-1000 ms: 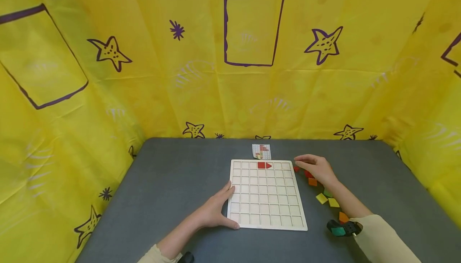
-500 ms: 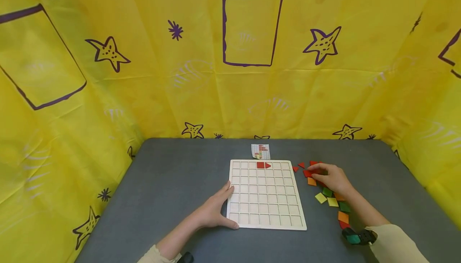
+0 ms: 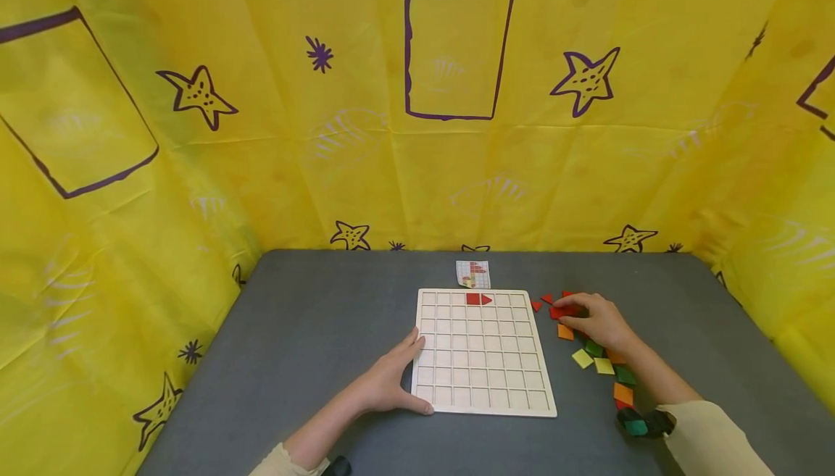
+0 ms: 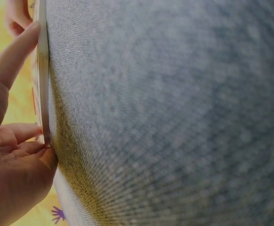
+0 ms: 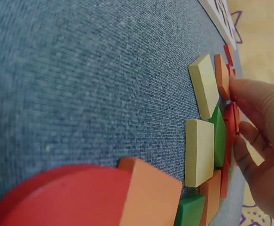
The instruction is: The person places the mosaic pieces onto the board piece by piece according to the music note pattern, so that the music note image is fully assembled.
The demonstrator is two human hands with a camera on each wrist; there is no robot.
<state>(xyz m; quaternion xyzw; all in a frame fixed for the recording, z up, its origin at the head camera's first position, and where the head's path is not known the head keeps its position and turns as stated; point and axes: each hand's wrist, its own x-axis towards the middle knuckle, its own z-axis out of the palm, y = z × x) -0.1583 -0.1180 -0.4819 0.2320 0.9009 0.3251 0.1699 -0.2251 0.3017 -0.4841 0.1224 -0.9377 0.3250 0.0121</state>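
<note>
Grey, woven-looking bench [image 3: 326,331]; yellow starfish-print cloth [image 3: 365,157] hung beyond its far edge and both sides. Gridded board [image 3: 483,360] lay mid-bench, card [image 3: 481,274] between it and the far edge. Loose tiles [image 3: 593,348] trailed toward the near right corner. Left hand [image 3: 385,382]: fingers spread against board. Right hand [image 3: 596,320]: bent fingers partly hid red tiles [image 3: 556,313]; grip unclear.

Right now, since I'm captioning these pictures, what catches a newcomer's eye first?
Probably the bright yellow fabric backdrop with purple drawings, behind the grey table. Then the left hand, touching the left edge of the cream square-gridded board; right of that, the right hand among flat red, orange, green and yellow tiles.
</note>
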